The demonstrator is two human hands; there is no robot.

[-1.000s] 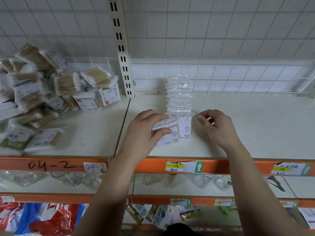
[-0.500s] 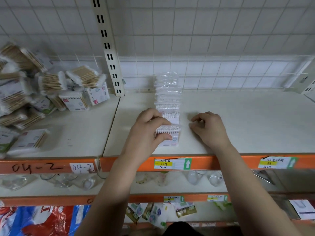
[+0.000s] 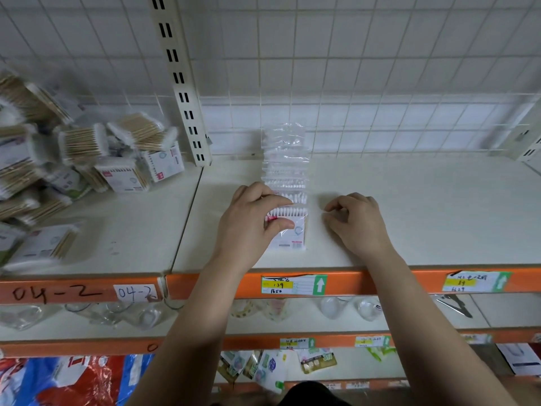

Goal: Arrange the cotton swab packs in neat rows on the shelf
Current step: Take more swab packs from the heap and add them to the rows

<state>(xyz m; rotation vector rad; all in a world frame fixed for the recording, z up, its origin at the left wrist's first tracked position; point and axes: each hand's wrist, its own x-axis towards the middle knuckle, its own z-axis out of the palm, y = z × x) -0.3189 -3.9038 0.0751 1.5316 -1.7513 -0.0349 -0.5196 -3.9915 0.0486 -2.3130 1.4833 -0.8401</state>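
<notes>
Barely started tbh: 1 row (image 3: pixel 285 159) runs back from the left hand (image 3: pixel 248 224), which pinches its front pack (image 3: pixel 288 230), right hand (image 3: pixel 355 224) curled empty just beside it, messy pile of packs (image 3: pixel 87 159) well off to the left.

The person's left hand (image 3: pixel 248 221) and right hand (image 3: pixel 355 224) were bare. Behind each wrist, the left forearm (image 3: pixel 187 332) and right forearm (image 3: pixel 433 317) were bare too, right back to the edge of view. Well behind the hands, between the forearms, sat a rounded patch of dark, near-black fabric (image 3: pixel 311 394); the garment could not be identified.
</notes>
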